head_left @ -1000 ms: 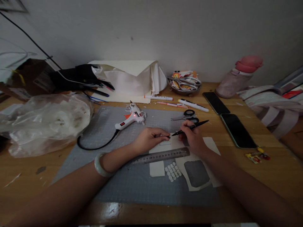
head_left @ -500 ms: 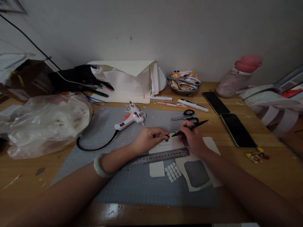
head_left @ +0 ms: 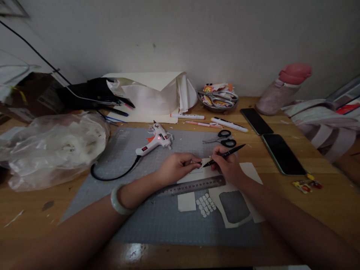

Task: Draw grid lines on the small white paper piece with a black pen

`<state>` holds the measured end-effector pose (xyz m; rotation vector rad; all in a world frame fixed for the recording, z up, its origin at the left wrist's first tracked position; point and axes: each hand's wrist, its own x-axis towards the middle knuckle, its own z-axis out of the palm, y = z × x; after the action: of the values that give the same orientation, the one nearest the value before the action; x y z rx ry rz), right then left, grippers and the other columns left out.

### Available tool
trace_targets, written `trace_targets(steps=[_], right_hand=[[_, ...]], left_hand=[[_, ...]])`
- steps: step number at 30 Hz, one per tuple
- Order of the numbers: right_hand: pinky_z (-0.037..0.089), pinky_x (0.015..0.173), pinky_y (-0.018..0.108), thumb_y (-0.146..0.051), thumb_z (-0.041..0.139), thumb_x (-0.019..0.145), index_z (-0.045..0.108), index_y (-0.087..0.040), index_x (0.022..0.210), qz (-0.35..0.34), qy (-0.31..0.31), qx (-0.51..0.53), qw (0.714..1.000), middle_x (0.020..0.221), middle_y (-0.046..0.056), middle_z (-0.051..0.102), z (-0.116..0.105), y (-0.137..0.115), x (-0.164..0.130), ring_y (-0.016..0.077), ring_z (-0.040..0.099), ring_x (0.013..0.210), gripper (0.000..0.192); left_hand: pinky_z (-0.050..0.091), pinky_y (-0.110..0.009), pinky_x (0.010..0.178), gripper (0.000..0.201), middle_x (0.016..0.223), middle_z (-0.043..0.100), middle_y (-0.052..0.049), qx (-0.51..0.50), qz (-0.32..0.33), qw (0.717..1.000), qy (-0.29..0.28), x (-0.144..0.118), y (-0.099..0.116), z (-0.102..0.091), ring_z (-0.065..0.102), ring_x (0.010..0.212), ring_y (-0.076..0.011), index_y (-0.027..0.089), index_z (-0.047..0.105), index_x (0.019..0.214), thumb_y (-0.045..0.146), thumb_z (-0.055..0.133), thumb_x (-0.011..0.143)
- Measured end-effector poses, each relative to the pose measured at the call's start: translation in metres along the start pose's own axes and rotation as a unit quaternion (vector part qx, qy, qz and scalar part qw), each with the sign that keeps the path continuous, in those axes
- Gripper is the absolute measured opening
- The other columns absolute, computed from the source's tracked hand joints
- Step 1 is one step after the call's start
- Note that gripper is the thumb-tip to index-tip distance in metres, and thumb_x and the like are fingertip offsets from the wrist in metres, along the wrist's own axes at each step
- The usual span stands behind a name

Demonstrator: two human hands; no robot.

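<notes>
I am holding the black pen (head_left: 225, 153) closed in my right hand (head_left: 229, 167), its tip pointing left toward the small piece my left hand (head_left: 180, 167) is pinching on the white card (head_left: 197, 174).

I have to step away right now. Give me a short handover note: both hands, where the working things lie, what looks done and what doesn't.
Left hand: grip pinched on a small dark piece, too small to identify, over the white card.
Right hand: grip shut on the black pen, tip at the card.
Steel ruler lies across the card on the grey cutting mat.
Small white pieces sit just below the ruler, beside a sheet with a cut-out window.
Glue gun lies on the mat, red light on.
Done: a small outline is on the card. Left: marking is unfinished.
</notes>
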<state>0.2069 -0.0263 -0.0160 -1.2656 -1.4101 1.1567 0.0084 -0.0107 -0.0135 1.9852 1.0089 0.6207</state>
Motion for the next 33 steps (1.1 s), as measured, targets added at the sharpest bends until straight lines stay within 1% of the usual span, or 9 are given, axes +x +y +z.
trace_targets(steps=[4,7,11,14,16,18,23,29,33], right_hand=[[0.039,0.046,0.023,-0.029,0.05,0.078,0.042,-0.023,0.067,-0.051,-0.028,-0.051,0.997,0.053,-0.006,0.045,-0.001,0.001,-0.004,0.0115,0.05,0.046,0.015],[0.037,0.05,0.023,-0.024,0.047,0.083,0.046,-0.022,0.07,-0.141,-0.067,-0.158,0.975,0.056,-0.004,0.051,-0.003,-0.001,-0.01,0.0113,0.049,0.051,0.013],[0.032,0.051,0.023,-0.018,0.045,0.083,0.047,-0.021,0.072,-0.291,-0.104,-0.298,0.903,0.058,-0.003,0.053,-0.003,-0.002,-0.015,0.0103,0.046,0.052,0.012],[0.031,0.053,0.025,-0.014,0.045,0.082,0.047,-0.022,0.074,-0.393,-0.107,-0.343,0.846,0.059,-0.003,0.053,-0.001,0.002,-0.016,0.0111,0.046,0.054,0.011],[0.03,0.054,0.026,-0.011,0.045,0.08,0.048,-0.022,0.075,-0.429,-0.099,-0.355,0.825,0.061,-0.002,0.054,0.0,0.005,-0.016,0.0115,0.046,0.054,0.012],[0.029,0.054,0.026,-0.011,0.046,0.08,0.049,-0.022,0.074,-0.43,-0.103,-0.363,0.82,0.062,-0.002,0.055,0.0,0.007,-0.016,0.0119,0.046,0.054,0.012],[0.032,0.055,0.027,-0.015,0.045,0.081,0.051,-0.023,0.072,-0.384,-0.126,-0.377,0.833,0.063,-0.001,0.057,0.0,0.009,-0.015,0.0136,0.049,0.057,0.014],[0.033,0.056,0.027,-0.014,0.045,0.08,0.052,-0.023,0.071,-0.373,-0.142,-0.359,0.844,0.064,-0.001,0.058,0.0,0.01,-0.014,0.0137,0.049,0.058,0.014],[0.032,0.055,0.027,-0.013,0.046,0.08,0.054,-0.022,0.075,-0.416,-0.13,-0.365,0.823,0.064,0.0,0.058,0.002,0.005,-0.015,0.014,0.05,0.057,0.013]], left_hand=[[0.045,-0.018,0.062,0.017,0.086,0.076,0.001,0.004,-0.012,1.0,0.003,0.001,0.0,0.0,0.062,0.068,-0.011,0.021,0.075,0.097,0.025,0.062,0.087],[0.046,-0.019,0.064,0.018,0.086,0.075,0.0,-0.003,-0.008,1.0,0.0,0.001,0.0,0.0,0.063,0.07,-0.0114,0.02,0.074,0.098,0.025,0.06,0.088],[0.045,-0.018,0.061,0.018,0.082,0.074,0.001,-0.011,-0.01,1.0,0.0,0.001,0.0,0.001,0.06,0.066,-0.0098,0.019,0.074,0.098,0.024,0.06,0.088],[0.042,-0.018,0.057,0.019,0.077,0.072,0.002,-0.008,-0.01,1.0,0.0,0.001,-0.001,0.002,0.056,0.062,-0.0089,0.02,0.073,0.1,0.025,0.06,0.088],[0.042,-0.018,0.057,0.019,0.077,0.071,0.002,-0.01,-0.009,1.0,0.001,0.001,-0.001,0.002,0.055,0.061,-0.0089,0.019,0.074,0.099,0.026,0.06,0.088],[0.042,-0.018,0.057,0.019,0.079,0.072,0.002,-0.012,-0.01,1.0,0.002,0.001,0.0,0.002,0.055,0.062,-0.0092,0.019,0.074,0.099,0.026,0.06,0.088],[0.043,-0.018,0.059,0.021,0.078,0.072,0.002,-0.002,0.001,1.0,0.003,0.0,-0.001,0.001,0.058,0.064,-0.0098,0.021,0.073,0.102,0.027,0.058,0.089],[0.044,-0.018,0.061,0.02,0.078,0.072,0.002,0.004,0.011,1.0,-0.001,0.0,-0.002,0.002,0.059,0.065,-0.0096,0.021,0.073,0.101,0.026,0.058,0.089],[0.045,-0.017,0.062,0.02,0.08,0.073,0.002,0.014,0.008,1.0,-0.004,0.0,0.0,0.001,0.06,0.066,-0.0097,0.022,0.073,0.102,0.027,0.058,0.09]])
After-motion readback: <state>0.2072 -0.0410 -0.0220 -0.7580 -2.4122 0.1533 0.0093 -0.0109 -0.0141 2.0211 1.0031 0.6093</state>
